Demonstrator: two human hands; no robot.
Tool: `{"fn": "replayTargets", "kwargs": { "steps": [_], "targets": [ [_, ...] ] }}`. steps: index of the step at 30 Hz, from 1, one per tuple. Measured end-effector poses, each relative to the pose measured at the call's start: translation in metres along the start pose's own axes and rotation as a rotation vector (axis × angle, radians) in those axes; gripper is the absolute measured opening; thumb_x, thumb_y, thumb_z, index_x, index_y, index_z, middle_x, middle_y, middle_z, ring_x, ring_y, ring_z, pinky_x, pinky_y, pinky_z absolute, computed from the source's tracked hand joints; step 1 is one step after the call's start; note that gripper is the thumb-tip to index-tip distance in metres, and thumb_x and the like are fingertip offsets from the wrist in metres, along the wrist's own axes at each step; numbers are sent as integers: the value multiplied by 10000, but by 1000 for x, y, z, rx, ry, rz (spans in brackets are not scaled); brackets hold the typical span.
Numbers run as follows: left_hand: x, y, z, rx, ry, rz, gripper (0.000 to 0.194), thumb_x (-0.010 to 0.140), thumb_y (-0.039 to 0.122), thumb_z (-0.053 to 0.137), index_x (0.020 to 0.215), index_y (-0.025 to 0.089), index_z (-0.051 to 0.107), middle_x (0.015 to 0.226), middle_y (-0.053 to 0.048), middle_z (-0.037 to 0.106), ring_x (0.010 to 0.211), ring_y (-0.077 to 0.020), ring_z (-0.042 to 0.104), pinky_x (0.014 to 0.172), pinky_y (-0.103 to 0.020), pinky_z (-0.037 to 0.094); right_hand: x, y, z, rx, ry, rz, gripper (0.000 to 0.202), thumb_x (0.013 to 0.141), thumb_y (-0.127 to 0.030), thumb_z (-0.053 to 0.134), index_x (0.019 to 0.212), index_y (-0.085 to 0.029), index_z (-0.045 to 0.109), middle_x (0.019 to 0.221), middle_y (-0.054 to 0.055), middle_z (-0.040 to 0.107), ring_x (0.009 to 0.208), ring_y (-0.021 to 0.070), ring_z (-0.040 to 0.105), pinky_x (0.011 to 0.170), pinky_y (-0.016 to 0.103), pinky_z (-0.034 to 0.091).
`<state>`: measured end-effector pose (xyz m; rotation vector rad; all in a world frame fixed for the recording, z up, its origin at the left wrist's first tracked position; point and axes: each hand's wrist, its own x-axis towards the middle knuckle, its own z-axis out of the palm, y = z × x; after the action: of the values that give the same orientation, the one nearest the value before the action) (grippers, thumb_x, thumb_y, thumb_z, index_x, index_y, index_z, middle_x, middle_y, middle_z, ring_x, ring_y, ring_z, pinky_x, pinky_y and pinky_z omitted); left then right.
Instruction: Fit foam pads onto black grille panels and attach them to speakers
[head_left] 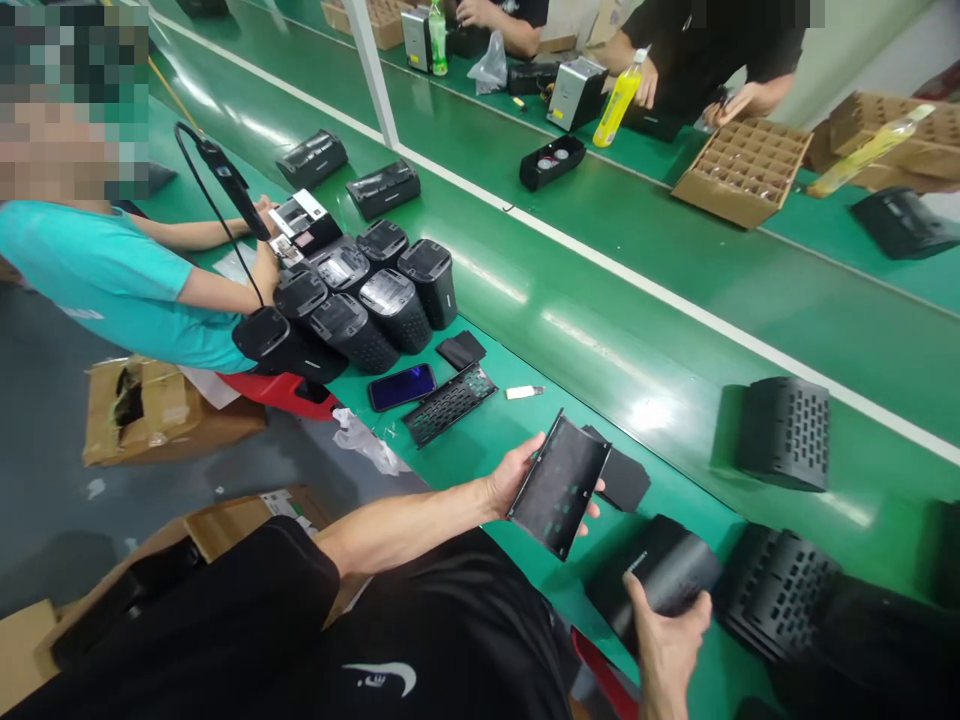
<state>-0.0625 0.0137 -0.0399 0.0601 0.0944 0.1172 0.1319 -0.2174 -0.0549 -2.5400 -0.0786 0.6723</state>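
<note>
My left hand [517,480] holds a curved black panel [562,485] from beneath, its hollow inner side turned up and fingertips showing at its right edge. Thumb and fingers of my right hand [667,625] grip the near side of a rounded black housing [660,570] at the table edge. Dark thin sheets [624,480] lie just behind the panel. Farther left are a perforated black panel [450,403], a phone [402,387], a small stack of black pieces [461,349] and a small white-and-yellow item [524,392].
Several black housings [397,305] stand at the left beside a person in a turquoise shirt [135,280]. Stacked perforated panels [780,590] lie at the right; another black housing [787,432] sits on the green belt [600,310]. Cartons [150,410] stand on the floor.
</note>
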Motion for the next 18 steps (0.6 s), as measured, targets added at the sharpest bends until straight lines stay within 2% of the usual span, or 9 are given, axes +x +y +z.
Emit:
{"fn": "replayTargets", "kwargs": {
  "steps": [2, 4, 6, 8, 10, 13, 16, 18],
  "targets": [
    [3, -2, -2, -13, 0, 33, 983, 898, 851, 342, 1411, 47, 579, 1169, -241, 731, 1006, -361, 732, 922, -484, 530, 3, 5, -11, 177, -49, 73, 1447, 473, -702, 905, 1663, -215, 240, 1431, 193, 562, 1217, 452, 605, 1015, 652, 498],
    [6, -4, -3, -25, 1, 32, 983, 893, 848, 357, 1403, 40, 585, 1162, -244, 734, 1024, -366, 731, 935, -487, 525, 1, 6, -23, 352, -120, 121, 1347, 539, -670, 889, 1651, -244, 261, 1374, 138, 591, 1049, 353, 668, 881, 540, 590],
    [7, -5, -3, -45, 4, 5, 983, 880, 849, 385, 1397, 39, 592, 1153, -240, 740, 1018, -368, 736, 941, -485, 523, -6, 1, -37, 432, -195, 107, 1194, 636, -632, 854, 1632, -262, 309, 1360, 110, 600, 943, 283, 671, 776, 441, 612],
    [8, -6, -4, -69, 14, -3, 963, 868, 840, 420, 1387, 49, 602, 1144, -231, 748, 1005, -368, 742, 934, -479, 526, -14, -9, -50, 442, -251, 60, 1073, 724, -594, 815, 1630, -298, 321, 1384, 88, 599, 927, 264, 670, 744, 406, 612],
    [8, -6, -4, -90, 20, 8, 932, 864, 818, 448, 1375, 56, 612, 1134, -226, 753, 988, -366, 745, 930, -478, 525, -22, -22, -60, 440, -269, 4, 1033, 768, -576, 791, 1644, -334, 299, 1440, 78, 577, 1013, 291, 674, 799, 430, 616],
    [7, -7, -2, -117, -6, 25, 907, 853, 780, 470, 1374, 52, 615, 1137, -234, 750, 976, -370, 741, 943, -500, 515, -27, -41, -62, 405, -242, -74, 1095, 748, -604, 804, 1661, -345, 259, 1510, 91, 534, 1221, 355, 626, 976, 516, 567],
    [3, -5, 4, -152, -58, 36, 891, 841, 740, 460, 1387, 51, 611, 1196, -255, 730, 1032, -401, 718, 951, -543, 501, -23, -45, -47, 214, -130, -138, 1276, 654, -690, 833, 1681, -278, 198, 1537, 159, 509, 1356, 426, 539, 1131, 621, 424],
    [-1, -2, 10, -184, -47, 68, 848, 857, 696, 433, 1382, 58, 622, 1266, -259, 707, 1077, -405, 699, 949, -547, 502, -20, -37, -32, -14, -6, -175, 1371, 585, -744, 840, 1678, -193, 223, 1521, 248, 504, 1381, 501, 498, 1145, 685, 363]
  ]
}}
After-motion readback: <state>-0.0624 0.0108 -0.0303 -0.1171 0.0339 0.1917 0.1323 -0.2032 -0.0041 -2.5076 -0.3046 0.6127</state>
